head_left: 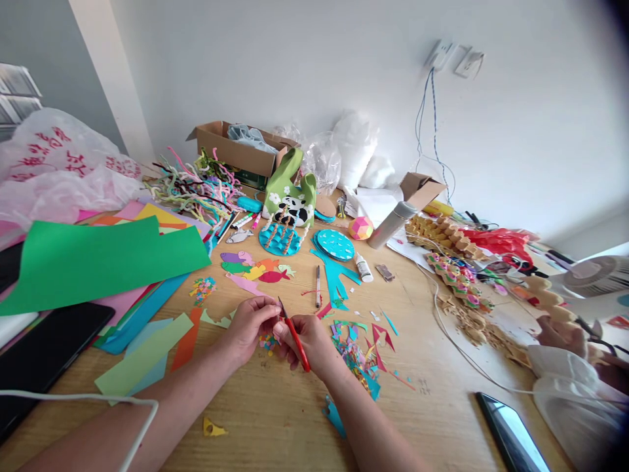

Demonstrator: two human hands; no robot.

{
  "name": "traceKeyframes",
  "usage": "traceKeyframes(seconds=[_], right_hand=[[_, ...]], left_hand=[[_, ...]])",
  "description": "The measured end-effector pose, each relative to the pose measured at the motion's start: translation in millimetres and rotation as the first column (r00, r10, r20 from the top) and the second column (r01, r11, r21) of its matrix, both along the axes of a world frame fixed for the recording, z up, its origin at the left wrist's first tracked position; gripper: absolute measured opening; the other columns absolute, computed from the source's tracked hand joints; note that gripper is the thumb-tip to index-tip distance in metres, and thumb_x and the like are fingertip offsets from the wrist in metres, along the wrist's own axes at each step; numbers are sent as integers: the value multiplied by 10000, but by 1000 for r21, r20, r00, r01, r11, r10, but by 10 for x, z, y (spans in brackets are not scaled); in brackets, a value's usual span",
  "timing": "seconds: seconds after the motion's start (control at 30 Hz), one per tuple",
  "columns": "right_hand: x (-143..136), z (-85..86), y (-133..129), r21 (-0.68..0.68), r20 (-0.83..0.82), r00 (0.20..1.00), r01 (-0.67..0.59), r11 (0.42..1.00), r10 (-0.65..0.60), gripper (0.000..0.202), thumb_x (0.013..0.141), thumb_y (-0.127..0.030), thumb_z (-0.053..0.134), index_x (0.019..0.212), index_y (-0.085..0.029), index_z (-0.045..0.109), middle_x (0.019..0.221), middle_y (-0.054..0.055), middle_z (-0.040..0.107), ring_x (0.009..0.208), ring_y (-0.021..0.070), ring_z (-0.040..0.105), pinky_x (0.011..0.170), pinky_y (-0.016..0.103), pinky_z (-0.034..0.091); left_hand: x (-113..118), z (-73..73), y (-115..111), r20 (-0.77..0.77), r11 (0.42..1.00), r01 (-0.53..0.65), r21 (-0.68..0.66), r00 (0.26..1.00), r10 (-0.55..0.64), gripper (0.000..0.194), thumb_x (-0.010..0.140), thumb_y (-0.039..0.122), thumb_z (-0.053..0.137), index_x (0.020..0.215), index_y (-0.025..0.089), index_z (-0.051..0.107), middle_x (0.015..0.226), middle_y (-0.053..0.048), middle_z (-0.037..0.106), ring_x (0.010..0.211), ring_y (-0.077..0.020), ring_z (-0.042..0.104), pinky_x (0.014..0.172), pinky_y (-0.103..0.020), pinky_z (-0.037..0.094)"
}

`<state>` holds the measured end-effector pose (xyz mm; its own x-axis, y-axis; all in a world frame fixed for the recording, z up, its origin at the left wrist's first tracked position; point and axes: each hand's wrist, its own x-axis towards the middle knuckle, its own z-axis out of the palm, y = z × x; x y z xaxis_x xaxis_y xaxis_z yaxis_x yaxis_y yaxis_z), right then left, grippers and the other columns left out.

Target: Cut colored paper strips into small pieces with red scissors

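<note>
My right hand (314, 344) grips a pair of scissors with red handles (299, 347), its dark blades pointing up and to the left. Close against it, my left hand (253, 321) has thumb and fingers pinched together near the blades; whatever they hold is too small and hidden to name. Tiny coloured paper bits (268, 342) lie on the table beneath the hands. Beyond them are several coloured paper fish (255, 270) and a capped pen (318, 285). A heap of paper scraps (354, 354) lies beside my right forearm.
Coloured paper sheets (103, 262) and a black device (54, 360) lie left. Pipe cleaners (196, 183), a green panda bag (289, 196) and blue discs (334, 244) stand farther back. A spray can (392, 225), another person's hand (565, 333) and a phone (511, 429) are right.
</note>
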<state>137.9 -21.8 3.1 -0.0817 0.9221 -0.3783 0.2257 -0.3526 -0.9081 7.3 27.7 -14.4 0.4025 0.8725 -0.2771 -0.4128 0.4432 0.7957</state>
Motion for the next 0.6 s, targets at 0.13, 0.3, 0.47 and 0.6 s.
traceKeyframes(seconds=[0.13,0.3,0.47,0.6], right_hand=[[3,-1,-5,6,8,1000,0,1000,0,543,627,-664,659,659,-126,594,473,-7,569,363,99,499,333,193,413],[9,-21,-3,-3,9,1000,-1,1000,1,563,625,-682,648,670,-123,602,487,12,596,364,102,505,337,199,419],[12,-33,3,22,-7,1000,-6,1000,6,547,632,-664,658,675,-123,596,496,12,599,381,104,517,351,199,439],[13,-19,1,8,-12,1000,0,1000,1,527,632,-648,670,651,-130,572,473,-3,576,370,102,510,338,193,429]], left_hand=[[-3,5,5,-10,1000,-13,7,1000,13,136,578,223,706,628,137,613,557,0,607,474,-90,501,459,-203,364],[-5,4,14,-6,999,-34,-6,999,34,145,565,224,709,634,137,617,543,8,585,472,-90,494,458,-204,363],[-4,-5,9,-12,1000,-20,14,1000,21,134,559,217,704,614,139,609,536,12,579,460,-84,488,451,-201,359],[-8,-10,7,-19,1000,-17,15,1000,17,141,564,226,705,621,141,607,527,16,576,453,-85,482,451,-206,362]])
